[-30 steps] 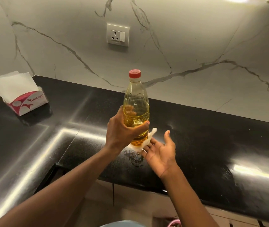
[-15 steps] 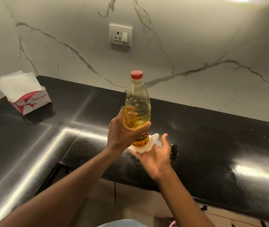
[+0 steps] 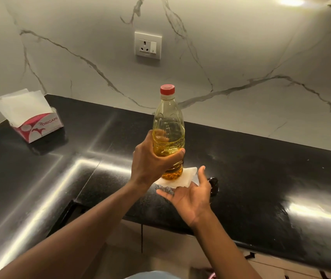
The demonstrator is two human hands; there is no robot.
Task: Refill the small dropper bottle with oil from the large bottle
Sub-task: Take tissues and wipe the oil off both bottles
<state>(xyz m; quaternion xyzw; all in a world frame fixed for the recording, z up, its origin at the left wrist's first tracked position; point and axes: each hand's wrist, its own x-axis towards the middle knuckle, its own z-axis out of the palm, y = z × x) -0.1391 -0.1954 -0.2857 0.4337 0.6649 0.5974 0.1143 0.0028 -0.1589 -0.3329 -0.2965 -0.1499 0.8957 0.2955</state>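
My left hand (image 3: 150, 164) grips the large clear oil bottle (image 3: 168, 125) around its lower half and holds it upright. Its red cap (image 3: 167, 89) is on, and yellow oil fills the lower part. Under the bottle's base lies a white tissue (image 3: 188, 176), resting on the straight fingers of my right hand (image 3: 190, 200), which is turned palm up. A small dark object (image 3: 214, 185), possibly the dropper bottle, shows on the counter just behind my right hand and is mostly hidden by it.
The black stone countertop (image 3: 261, 178) runs in an L shape with its front edge near my arms. A tissue box (image 3: 39, 127) stands at the far left. A wall socket (image 3: 148, 45) sits on the marble backsplash above the bottle.
My right hand has slid further under the bottle's base with the tissue. The small dark object has come into view behind it. The left hand keeps its grip on the bottle.
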